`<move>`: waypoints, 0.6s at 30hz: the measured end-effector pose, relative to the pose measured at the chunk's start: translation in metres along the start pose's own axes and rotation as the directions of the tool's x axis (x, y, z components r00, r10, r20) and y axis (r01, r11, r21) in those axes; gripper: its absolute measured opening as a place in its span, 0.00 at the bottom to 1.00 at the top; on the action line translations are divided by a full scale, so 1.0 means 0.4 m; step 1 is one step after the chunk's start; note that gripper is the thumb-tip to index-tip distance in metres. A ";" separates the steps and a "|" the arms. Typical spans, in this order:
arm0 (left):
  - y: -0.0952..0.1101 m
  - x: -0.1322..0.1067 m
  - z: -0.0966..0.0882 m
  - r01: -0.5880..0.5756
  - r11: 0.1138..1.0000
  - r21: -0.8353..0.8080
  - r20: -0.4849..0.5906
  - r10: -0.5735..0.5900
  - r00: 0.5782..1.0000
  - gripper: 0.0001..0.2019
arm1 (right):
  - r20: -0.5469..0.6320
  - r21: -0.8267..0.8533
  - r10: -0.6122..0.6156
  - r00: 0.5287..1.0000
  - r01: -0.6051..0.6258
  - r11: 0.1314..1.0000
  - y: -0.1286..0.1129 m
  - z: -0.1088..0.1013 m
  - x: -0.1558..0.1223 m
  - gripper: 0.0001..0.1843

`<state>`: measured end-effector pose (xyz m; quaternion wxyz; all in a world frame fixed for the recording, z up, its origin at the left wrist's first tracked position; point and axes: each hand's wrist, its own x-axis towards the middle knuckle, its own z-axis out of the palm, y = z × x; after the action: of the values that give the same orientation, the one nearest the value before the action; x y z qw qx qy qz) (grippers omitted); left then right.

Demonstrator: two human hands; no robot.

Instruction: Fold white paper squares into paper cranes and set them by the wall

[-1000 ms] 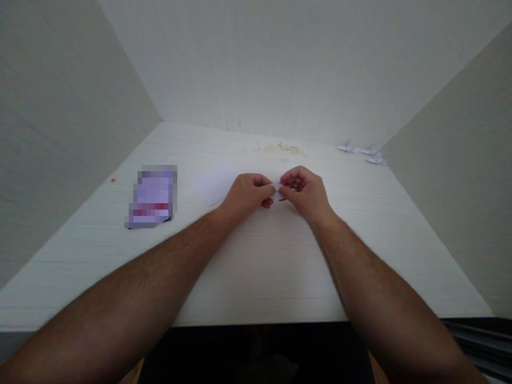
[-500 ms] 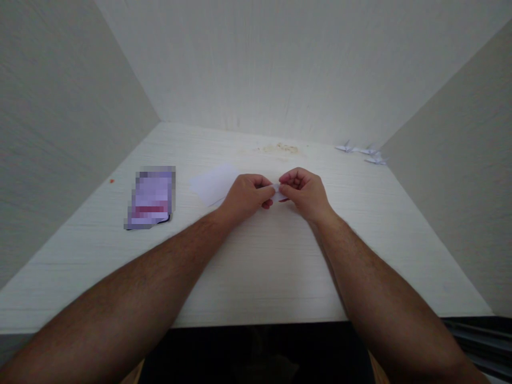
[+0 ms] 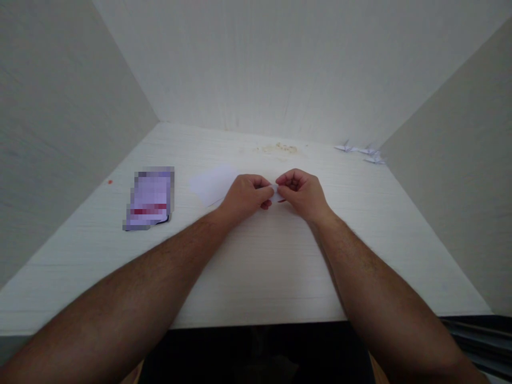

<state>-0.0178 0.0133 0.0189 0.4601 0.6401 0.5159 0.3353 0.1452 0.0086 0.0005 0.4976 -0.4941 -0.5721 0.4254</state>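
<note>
A small piece of folded white paper is pinched between my two hands over the middle of the table. My left hand grips its left side between thumb and fingers. On the other side, my right hand pinches the paper's right edge with thumb and forefinger, its remaining fingers curled. Most of the paper is hidden by the fingers, so its exact folded shape cannot be made out. Flat white paper sheets lie just left of my left hand, partly covered by it.
A blurred-out purple rectangular item with a dark edge lies at the left. Several folded white paper figures with pointed ends sit at the back right corner. Walls enclose the white table on three sides. A brownish stain marks its back.
My right hand has shifted very slightly left, closer to my left hand. Both hands keep their pinch on the folded paper.
</note>
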 end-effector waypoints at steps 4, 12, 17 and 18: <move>-0.009 0.004 0.000 -0.006 1.000 -0.007 0.016 0.007 1.000 0.05 | 0.013 -0.082 -0.042 0.999 0.043 0.996 0.004 -0.003 0.000 0.07; -0.005 0.001 0.001 -0.016 1.000 -0.005 0.011 0.016 1.000 0.05 | 0.042 -0.188 -0.080 0.996 0.087 0.978 0.020 -0.009 0.001 0.09; -0.006 0.002 0.001 -0.007 1.000 0.001 0.007 0.007 1.000 0.05 | 0.049 -0.191 -0.088 0.995 0.096 0.977 0.018 -0.008 -0.001 0.09; -0.008 0.003 0.001 -0.013 1.000 0.008 0.004 0.013 1.000 0.05 | 0.049 -0.193 -0.091 0.995 0.099 0.976 0.017 -0.007 -0.001 0.09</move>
<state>-0.0183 0.0143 0.0158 0.4562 0.6459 0.5124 0.3350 0.1491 0.0091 -0.0057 0.4551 -0.5039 -0.6438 0.3528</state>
